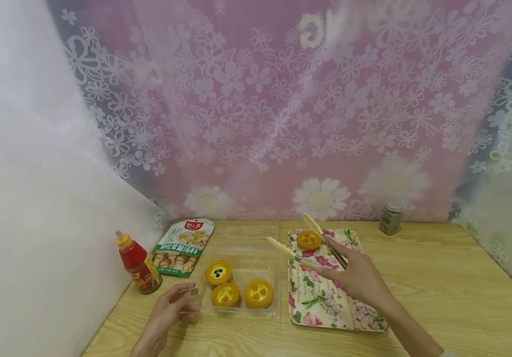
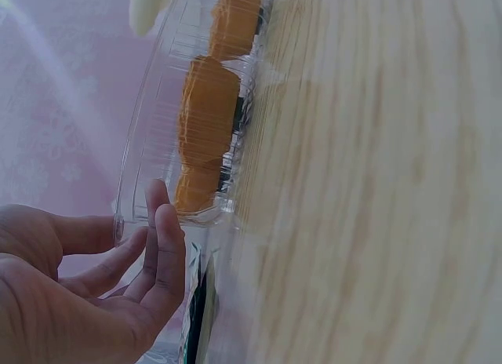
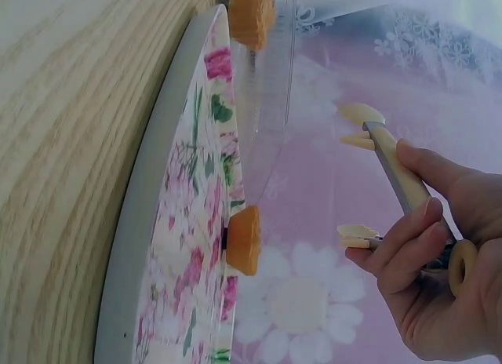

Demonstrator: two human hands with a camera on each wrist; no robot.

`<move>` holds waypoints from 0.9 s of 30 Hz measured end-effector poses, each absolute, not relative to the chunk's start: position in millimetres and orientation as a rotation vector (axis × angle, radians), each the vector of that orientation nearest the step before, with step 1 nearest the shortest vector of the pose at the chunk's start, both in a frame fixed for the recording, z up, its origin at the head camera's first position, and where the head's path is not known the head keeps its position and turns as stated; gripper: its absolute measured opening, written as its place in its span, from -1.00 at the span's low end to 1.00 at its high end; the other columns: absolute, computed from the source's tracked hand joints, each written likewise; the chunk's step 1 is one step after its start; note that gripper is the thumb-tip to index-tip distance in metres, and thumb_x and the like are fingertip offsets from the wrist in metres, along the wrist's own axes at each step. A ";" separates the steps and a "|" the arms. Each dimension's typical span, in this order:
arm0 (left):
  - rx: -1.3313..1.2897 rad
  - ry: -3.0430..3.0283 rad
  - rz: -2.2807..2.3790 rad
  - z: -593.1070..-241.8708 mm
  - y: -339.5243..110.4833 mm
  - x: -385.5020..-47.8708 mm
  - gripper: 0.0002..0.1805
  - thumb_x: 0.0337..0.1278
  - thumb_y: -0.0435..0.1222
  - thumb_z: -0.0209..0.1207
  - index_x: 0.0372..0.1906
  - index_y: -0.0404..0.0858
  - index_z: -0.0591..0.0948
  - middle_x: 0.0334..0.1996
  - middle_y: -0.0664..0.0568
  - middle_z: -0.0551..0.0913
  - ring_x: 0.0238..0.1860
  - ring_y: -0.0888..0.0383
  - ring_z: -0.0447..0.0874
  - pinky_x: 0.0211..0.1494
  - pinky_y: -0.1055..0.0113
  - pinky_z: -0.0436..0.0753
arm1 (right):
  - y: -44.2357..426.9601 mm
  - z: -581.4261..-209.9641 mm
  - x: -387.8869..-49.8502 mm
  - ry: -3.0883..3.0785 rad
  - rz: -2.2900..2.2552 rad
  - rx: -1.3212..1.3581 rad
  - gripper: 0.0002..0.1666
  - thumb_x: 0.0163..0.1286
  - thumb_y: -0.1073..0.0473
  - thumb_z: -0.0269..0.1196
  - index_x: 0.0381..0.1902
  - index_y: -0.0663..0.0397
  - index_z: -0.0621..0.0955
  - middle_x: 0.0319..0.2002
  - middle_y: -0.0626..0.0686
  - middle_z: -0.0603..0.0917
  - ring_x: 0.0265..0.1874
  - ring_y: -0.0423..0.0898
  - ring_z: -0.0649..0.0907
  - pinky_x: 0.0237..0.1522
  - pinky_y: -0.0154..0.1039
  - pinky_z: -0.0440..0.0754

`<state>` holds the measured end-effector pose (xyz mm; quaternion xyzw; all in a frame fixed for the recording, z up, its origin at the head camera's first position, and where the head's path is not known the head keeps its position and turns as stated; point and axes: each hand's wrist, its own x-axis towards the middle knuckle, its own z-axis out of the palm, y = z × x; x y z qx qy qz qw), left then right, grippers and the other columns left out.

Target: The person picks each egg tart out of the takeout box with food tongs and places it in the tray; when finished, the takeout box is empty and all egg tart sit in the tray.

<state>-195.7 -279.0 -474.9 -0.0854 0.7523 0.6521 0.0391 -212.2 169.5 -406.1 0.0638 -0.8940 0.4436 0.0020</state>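
At the left edge of a clear plastic container [image 1: 278, 292], my left hand [image 1: 172, 310] pinches the rim's corner between thumb and finger. Inside sit three egg tarts: one with dark berries [image 1: 218, 272], and two with yellow filling, the front-left tart [image 1: 225, 295] and the right tart [image 1: 258, 293]. My right hand [image 1: 360, 277] grips a pair of food tongs [image 3: 396, 164] with cream tips. The tongs are spread, with nothing between their tips, above the left part of a floral tray [image 1: 309, 310]. Another egg tart [image 1: 308, 240] rests at the tray's back left.
A red sauce bottle [image 1: 140, 265] with a yellow cap stands on the left. Behind it a green and white food packet [image 1: 184, 245] leans near the curtain. A small spice jar [image 1: 391, 218] is at the back right of the wooden table [image 1: 443, 277].
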 end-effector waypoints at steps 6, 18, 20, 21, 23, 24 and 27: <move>-0.242 2.305 2.003 -473.4 -278.8 -195.7 -0.54 0.62 -0.26 0.06 0.41 -0.43 0.45 0.23 -0.32 0.62 -0.12 -0.08 0.79 -0.08 0.12 0.80 | 156.0 -408.5 -207.2 -2.796 1.376 0.247 0.05 0.26 -0.20 0.51 0.62 -0.25 0.30 -0.84 -0.07 0.27 -0.88 -0.23 0.18 -0.81 -0.36 0.36; -0.258 2.304 2.004 -474.5 -278.1 -194.5 -0.55 0.62 -0.29 0.05 0.42 -0.42 0.45 0.23 -0.30 0.63 -0.14 -0.05 0.80 -0.10 0.14 0.80 | 126.4 -414.1 -198.8 -2.784 1.349 0.351 0.03 0.21 -0.16 0.55 0.58 -0.34 0.36 -0.67 -0.02 0.55 -0.86 -0.23 0.16 -0.78 -0.44 0.17; -0.254 2.306 2.005 -474.8 -278.0 -194.8 -0.55 0.63 -0.30 0.04 0.42 -0.43 0.45 0.23 -0.30 0.63 -0.14 -0.05 0.80 -0.10 0.13 0.80 | 121.8 -414.5 -196.5 -2.792 1.338 0.391 -0.01 0.24 -0.17 0.53 0.58 -0.30 0.38 -0.74 -0.10 0.44 -0.84 -0.23 0.12 -0.77 -0.43 0.14; -0.254 2.306 2.006 -475.0 -278.0 -195.0 -0.55 0.63 -0.30 0.04 0.42 -0.43 0.45 0.23 -0.30 0.63 -0.14 -0.04 0.79 -0.10 0.14 0.80 | 119.4 -414.7 -195.7 -2.792 1.344 0.412 -0.03 0.26 -0.16 0.52 0.57 -0.30 0.39 -0.76 -0.14 0.40 -0.84 -0.24 0.11 -0.77 -0.42 0.13; -0.262 2.308 2.006 -475.6 -278.2 -195.3 -0.56 0.63 -0.31 0.04 0.42 -0.43 0.45 0.23 -0.30 0.63 -0.15 -0.04 0.79 -0.11 0.14 0.80 | 114.7 -415.4 -194.7 -2.798 1.354 0.435 -0.08 0.28 -0.16 0.50 0.55 -0.33 0.42 -0.81 -0.18 0.29 -0.84 -0.25 0.09 -0.77 -0.42 0.12; -0.266 2.308 2.003 -475.7 -278.3 -195.1 -0.56 0.63 -0.31 0.04 0.42 -0.43 0.45 0.23 -0.29 0.63 -0.14 -0.04 0.79 -0.10 0.14 0.80 | 112.1 -415.6 -194.4 -2.798 1.362 0.449 -0.10 0.29 -0.16 0.50 0.54 -0.32 0.43 -0.83 -0.18 0.25 -0.84 -0.26 0.08 -0.77 -0.42 0.11; -0.273 2.309 1.998 -475.9 -278.5 -195.2 -0.56 0.63 -0.31 0.04 0.42 -0.42 0.45 0.23 -0.29 0.63 -0.14 -0.05 0.79 -0.10 0.13 0.80 | 104.5 -416.1 -193.9 -2.798 1.361 0.507 -0.14 0.31 -0.14 0.48 0.53 -0.32 0.45 -0.83 -0.20 0.21 -0.85 -0.27 0.08 -0.77 -0.43 0.09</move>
